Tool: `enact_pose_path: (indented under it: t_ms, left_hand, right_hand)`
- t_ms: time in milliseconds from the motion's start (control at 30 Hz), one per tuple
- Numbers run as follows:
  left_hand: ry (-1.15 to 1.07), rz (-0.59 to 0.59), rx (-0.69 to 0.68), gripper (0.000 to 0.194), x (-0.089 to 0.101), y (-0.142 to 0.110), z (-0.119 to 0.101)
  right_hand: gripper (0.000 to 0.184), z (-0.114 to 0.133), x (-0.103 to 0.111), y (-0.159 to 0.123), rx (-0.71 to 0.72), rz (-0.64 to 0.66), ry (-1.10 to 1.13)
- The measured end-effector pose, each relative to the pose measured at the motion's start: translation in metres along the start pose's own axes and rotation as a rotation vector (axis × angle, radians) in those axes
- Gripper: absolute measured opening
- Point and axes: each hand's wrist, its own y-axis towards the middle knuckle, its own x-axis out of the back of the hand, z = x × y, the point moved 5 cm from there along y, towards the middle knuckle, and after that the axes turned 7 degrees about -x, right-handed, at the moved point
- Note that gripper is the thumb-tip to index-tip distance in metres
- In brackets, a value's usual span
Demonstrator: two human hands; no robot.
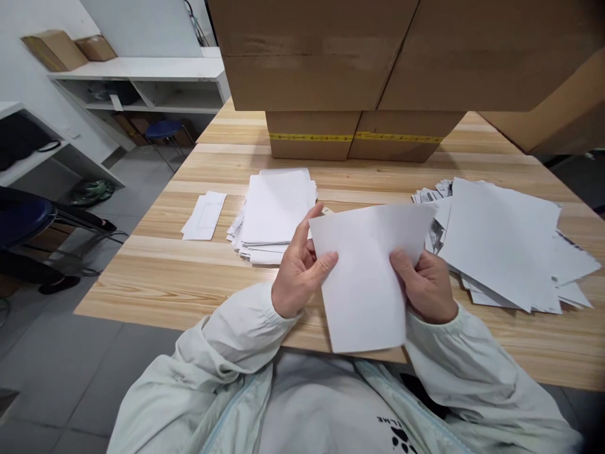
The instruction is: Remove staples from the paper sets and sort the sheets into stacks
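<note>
I hold a blank white sheet of paper (366, 277) upright over the near edge of the wooden table (189, 277). My left hand (297, 277) pinches its left edge, thumb on the front and fingers behind. My right hand (423, 287) grips its right edge the same way, thumb on the face of the sheet. Behind my left hand lies a neat stack of folded white sheets (274, 211). To the right of my right hand spreads a loose pile of larger sheets (501, 243), some printed.
Two small white envelopes or slips (205, 215) lie left of the stack. Large cardboard boxes (359, 135) stand along the back of the table, with more stacked above them. Left of the table are white shelves (142, 75), a blue stool (163, 130) and a dark chair (23, 221).
</note>
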Motion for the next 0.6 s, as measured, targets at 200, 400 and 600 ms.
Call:
enact_pose_path:
  t_ms: [200,400,600]
  left_hand:
    - [0.020,0.021,0.293,0.091,-0.007,-0.018,0.047]
    - [-0.133,0.166,0.719,0.050,-0.029,-0.023,0.090]
    - [-0.205,0.070,0.734,0.034,-0.039,-0.001,0.102]
  right_hand:
    - [0.054,-0.034,0.033,0.009,-0.383,0.347,-0.195]
    - [0.054,-0.055,0.059,0.019,-0.454,0.310,-0.175]
    - [0.057,-0.050,0.062,0.045,-0.411,0.314,-0.236]
